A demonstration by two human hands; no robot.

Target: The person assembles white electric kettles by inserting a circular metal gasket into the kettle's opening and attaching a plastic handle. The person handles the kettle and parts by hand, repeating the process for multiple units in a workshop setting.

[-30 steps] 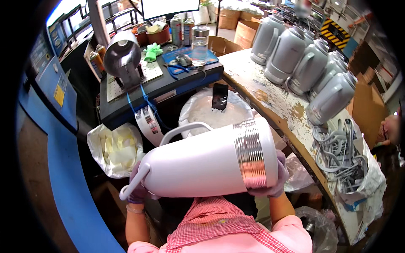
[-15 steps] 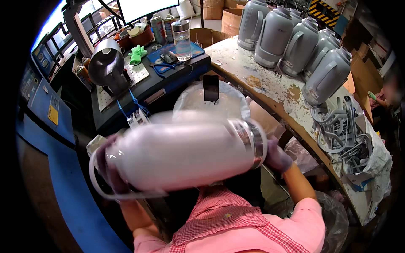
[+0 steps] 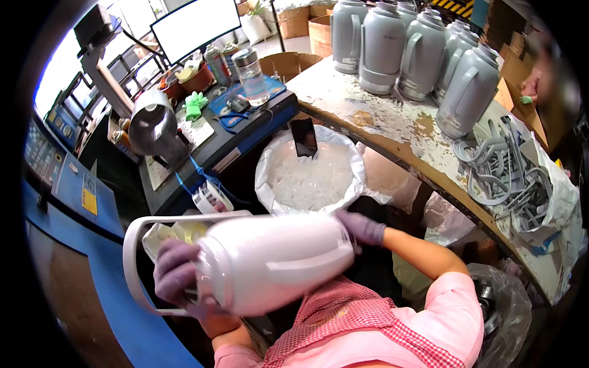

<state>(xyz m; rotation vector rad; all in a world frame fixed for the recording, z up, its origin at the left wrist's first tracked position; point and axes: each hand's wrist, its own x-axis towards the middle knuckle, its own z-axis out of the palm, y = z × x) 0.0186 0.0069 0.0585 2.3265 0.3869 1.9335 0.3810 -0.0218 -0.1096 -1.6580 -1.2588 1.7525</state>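
Note:
A glossy pinkish-white thermos flask (image 3: 270, 260) lies on its side in the air in front of my apron, both hands on it. My left hand (image 3: 175, 273), in a purple glove, is closed round its neck end, inside the big loop of the carrying handle (image 3: 130, 260). At the opposite end my right hand (image 3: 363, 228), gloved alike, grips the base; its fingertips are partly hidden behind the flask. A molded side handle (image 3: 307, 254) on the body faces up. Just beyond the flask stands a white-lined tub (image 3: 265, 175) of clear plastic pieces.
Several grey thermos flasks (image 3: 420, 55) stand on the worn workbench (image 3: 392, 132) at right, near a bag of grey handles (image 3: 497, 175). A phone (image 3: 304, 138) leans over the tub. At left are a blue machine (image 3: 92, 205) and a metal cylinder fixture (image 3: 153, 122). Another person (image 3: 535, 86) is far right.
The flask has come lower and turned, so its side handle now shows and the shiny metal ring at its right end no longer does. The tub has come into fuller view.

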